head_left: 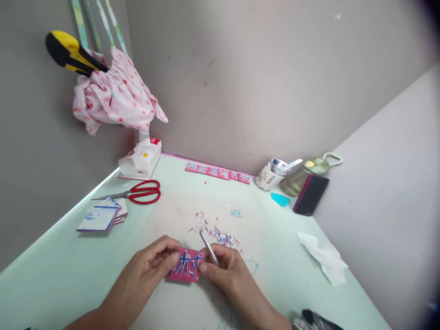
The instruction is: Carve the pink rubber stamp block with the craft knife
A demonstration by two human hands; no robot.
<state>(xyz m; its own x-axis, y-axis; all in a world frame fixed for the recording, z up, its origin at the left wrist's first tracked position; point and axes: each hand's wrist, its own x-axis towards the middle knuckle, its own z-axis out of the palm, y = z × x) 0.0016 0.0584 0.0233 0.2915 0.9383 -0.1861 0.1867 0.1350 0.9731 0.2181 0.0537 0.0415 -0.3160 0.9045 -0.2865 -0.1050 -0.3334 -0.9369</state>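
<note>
Between my two hands is a small square pink carving block (186, 270) with a Chinese character cut into it, its strokes blue with white edges. My left hand (151, 266) pinches the block's left edge between thumb and fingers. At the right edge, my right hand (228, 270) steadies the block with thumb and fingertip while also gripping a slim silver carving knife (209, 247), whose tip points up and away from the block. Just beyond the hands, a scatter of pink, white and blue shavings (220, 233) lies on a pale sheet (161, 215).
Red-handled scissors (144, 191) and stacked square blocks (99, 217) lie left, below a tissue pack (140, 158). Carved pink strips (216, 172) line the back edge. A cup (268, 176), bottle (299, 178), phone (311, 195) and crumpled tissue (325, 259) are right. A pink cloth bag (117, 91) hangs upper left.
</note>
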